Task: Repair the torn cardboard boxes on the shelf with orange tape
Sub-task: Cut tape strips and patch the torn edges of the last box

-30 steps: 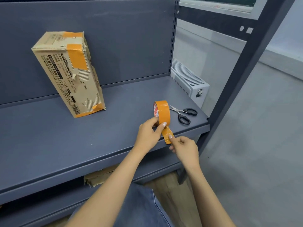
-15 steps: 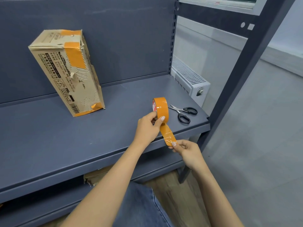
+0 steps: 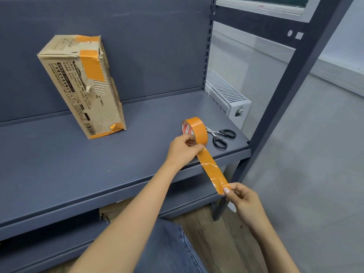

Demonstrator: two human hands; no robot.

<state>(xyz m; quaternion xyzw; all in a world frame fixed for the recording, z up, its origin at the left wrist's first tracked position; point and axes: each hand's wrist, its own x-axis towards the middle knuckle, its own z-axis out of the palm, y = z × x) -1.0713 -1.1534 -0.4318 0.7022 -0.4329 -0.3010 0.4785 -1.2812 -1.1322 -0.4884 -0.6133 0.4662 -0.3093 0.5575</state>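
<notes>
Nearest of all, the right hand [image 3: 243, 198] pinches the free end of the tape strip [image 3: 213, 170] between thumb and fingertips, below and in front of the tape roll [image 3: 195, 130]. The strip runs taut from that pinch up to the roll. It looks thin, light and limp, with a sticky underside, so it would likely curl or stick to itself if let slack; holding it only at the very end and keeping it stretched seems the safe way.

The left hand [image 3: 184, 149] is closed around the roll, thumb through the core and fingers on the outer face, holding it on edge just above the front lip of the shelf [image 3: 59, 164]. The roll is stiff and light, and the core gives a firm hold.

Just behind and to the right of the roll lie the scissors [image 3: 221, 135], flat on the shelf, handles pointing right, blades towards the roll. They are rigid and best taken by the black loops.

Well to the left of the roll and further back stands the cardboard box [image 3: 82, 85], upright but leaning, its top near the back panel. It is torn along the upper corner and front face, with orange patches already on it. It probably weighs little and dents easily, so pressing tape down calls for a supporting hand.

By count: one roll, one drawn strip, one pair of scissors, one box on this shelf. A scrap of cardboard [image 3: 112, 210] shows under the shelf below the roll; what it is I cannot tell.
</notes>
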